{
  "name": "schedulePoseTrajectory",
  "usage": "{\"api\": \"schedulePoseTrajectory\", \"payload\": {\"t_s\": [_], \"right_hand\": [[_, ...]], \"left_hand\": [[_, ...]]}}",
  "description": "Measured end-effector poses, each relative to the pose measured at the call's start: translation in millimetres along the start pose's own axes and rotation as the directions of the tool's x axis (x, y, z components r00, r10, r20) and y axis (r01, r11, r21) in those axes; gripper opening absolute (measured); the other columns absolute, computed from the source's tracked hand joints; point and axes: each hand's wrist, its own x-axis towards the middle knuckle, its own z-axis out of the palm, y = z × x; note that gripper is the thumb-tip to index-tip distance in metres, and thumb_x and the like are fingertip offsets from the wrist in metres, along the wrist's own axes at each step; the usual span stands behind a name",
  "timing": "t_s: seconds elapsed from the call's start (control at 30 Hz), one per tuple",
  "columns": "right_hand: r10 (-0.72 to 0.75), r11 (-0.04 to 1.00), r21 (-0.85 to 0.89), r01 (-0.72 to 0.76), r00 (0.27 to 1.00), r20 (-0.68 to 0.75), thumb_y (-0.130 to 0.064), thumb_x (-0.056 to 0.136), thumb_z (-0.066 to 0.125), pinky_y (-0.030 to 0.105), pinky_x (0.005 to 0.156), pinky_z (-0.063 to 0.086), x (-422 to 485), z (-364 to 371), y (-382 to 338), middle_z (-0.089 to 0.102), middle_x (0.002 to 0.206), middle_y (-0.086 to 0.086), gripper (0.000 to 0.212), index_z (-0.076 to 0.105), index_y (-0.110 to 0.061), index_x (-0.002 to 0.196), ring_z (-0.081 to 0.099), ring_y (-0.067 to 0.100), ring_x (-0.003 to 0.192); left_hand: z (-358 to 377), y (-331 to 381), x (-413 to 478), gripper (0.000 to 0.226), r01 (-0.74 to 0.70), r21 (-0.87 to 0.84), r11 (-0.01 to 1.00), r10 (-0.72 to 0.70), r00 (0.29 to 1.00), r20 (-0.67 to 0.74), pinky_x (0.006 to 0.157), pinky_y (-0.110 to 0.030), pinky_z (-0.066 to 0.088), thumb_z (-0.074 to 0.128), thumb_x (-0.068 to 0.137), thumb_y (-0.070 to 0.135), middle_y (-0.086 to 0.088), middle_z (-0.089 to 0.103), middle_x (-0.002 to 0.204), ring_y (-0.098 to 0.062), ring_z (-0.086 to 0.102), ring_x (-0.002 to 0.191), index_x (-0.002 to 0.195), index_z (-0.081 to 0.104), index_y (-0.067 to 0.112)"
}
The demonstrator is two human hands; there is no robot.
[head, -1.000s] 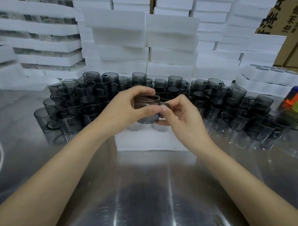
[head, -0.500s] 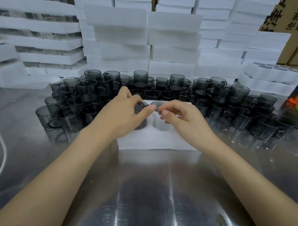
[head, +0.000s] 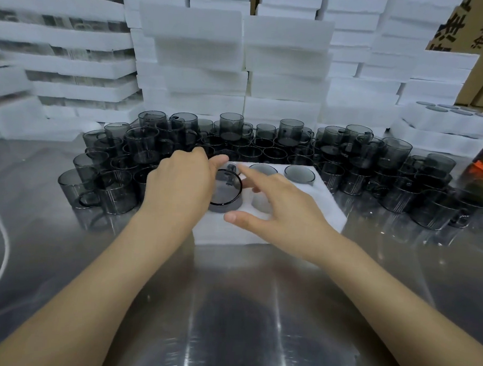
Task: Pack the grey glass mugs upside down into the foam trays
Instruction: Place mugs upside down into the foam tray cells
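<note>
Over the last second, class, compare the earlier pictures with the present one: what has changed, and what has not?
The mug went from mid-air down into the tray, the left hand still gripping it. The right hand let go and spread its fingers. Tray, loose mugs and foam stacks stayed put.

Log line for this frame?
left hand: holds grey glass mug over foam tray | right hand: open above tray | tray: two upside-down mugs visible
</note>
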Motion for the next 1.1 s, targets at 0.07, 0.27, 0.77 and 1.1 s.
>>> {"api": "schedulePoseTrajectory", "payload": {"t_s": [0.07,0.27,0.77,1.1], "right_hand": [[-0.051,0.998,0.036,0.054,0.996,-0.074,-0.067,0.072,0.064,0.03,0.087,0.046,6.3,4.2,-7.3,0.056,0.125,-0.017,0.074,0.041,-0.037,0.136,0.05,0.004,0.112],[-0.036,0.958,0.283,0.037,0.999,-0.009,-0.036,0.08,0.075,0.013,0.09,0.041,14.1,5.3,-6.8,0.059,0.118,-0.015,0.054,0.05,-0.021,0.126,0.052,-0.002,0.11],[-0.098,0.854,0.513,-0.086,0.942,0.321,-0.001,0.077,0.076,0.048,0.105,0.039,42.8,-18.0,12.4,0.063,0.119,-0.015,0.043,0.058,-0.023,0.109,0.057,0.006,0.118],[-0.088,0.918,0.395,-0.043,0.948,0.307,-0.024,0.074,0.073,0.049,0.096,0.044,42.5,-14.8,13.7,0.064,0.116,-0.018,0.039,0.059,-0.028,0.109,0.057,0.019,0.115]], "left_hand": [[-1.3,-2.9,3.1,0.043,0.042,-0.122,0.992,-0.031,0.995,0.092,0.069,-0.043,0.046,0.036,0.101,0.046,-0.013,0.054,0.082,-0.038,0.059,0.082,0.083,0.048,0.009],[-9.3,-15.7,10.4,0.04,0.111,-0.23,0.967,-0.066,0.978,0.197,0.067,-0.043,0.056,0.043,0.101,0.031,-0.018,0.065,0.072,-0.036,0.063,0.065,0.078,0.06,0.003],[16.5,-28.7,17.8,0.05,0.182,-0.172,0.968,-0.121,0.941,0.315,0.062,-0.033,0.036,0.042,0.101,0.035,-0.009,0.046,0.062,-0.035,0.051,0.072,0.058,0.038,0.012],[13.1,-36.8,23.9,0.023,0.064,-0.315,0.947,0.024,0.963,0.267,0.078,-0.03,0.043,0.05,0.098,0.023,-0.005,0.059,0.108,-0.021,0.057,0.089,0.117,0.062,0.018]]}}
